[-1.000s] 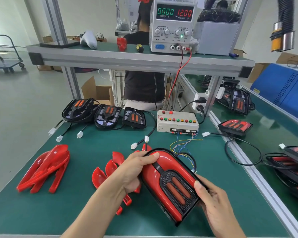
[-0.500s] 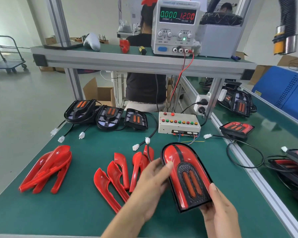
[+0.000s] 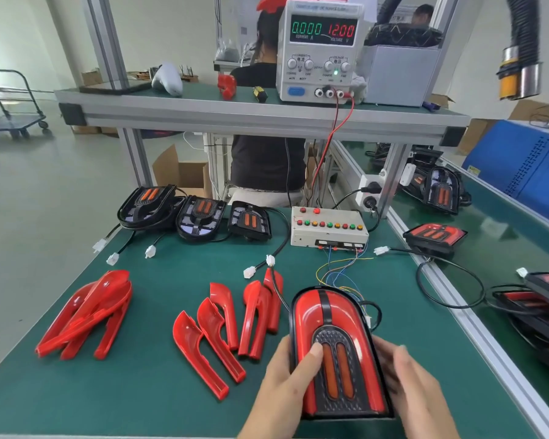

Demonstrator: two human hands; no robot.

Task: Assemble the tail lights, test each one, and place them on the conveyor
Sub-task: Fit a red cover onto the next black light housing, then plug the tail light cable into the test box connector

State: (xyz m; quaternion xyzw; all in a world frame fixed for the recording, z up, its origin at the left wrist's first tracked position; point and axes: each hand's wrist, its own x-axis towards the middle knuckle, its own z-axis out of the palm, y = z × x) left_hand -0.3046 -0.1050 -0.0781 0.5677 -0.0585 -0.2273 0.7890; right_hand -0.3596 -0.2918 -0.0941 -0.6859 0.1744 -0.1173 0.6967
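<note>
I hold an assembled red and black tail light (image 3: 333, 321) upright in front of me, its rounded end pointing away. My left hand (image 3: 286, 384) grips its left edge, thumb pressed on the orange lens strip. My right hand (image 3: 409, 381) is blurred and lies against the right edge; its grip is unclear. Loose red lens covers (image 3: 222, 327) lie on the green mat to the left, with another pile (image 3: 86, 315) further left. Three open black housings (image 3: 200, 217) with white connectors stand at the back. The beige test box (image 3: 328, 228) sits behind the light.
A power supply (image 3: 320, 49) reading 12.00 stands on the upper shelf. The conveyor (image 3: 501, 236) runs along the right behind an aluminium rail and carries finished tail lights (image 3: 435, 236). Thin coloured wires (image 3: 339, 274) trail from the test box. A person sits behind the bench.
The tail light has turned from a slanted pose to upright and come closer to me. My left thumb slid from its top edge down onto the lens. My right hand moved up along the right edge.
</note>
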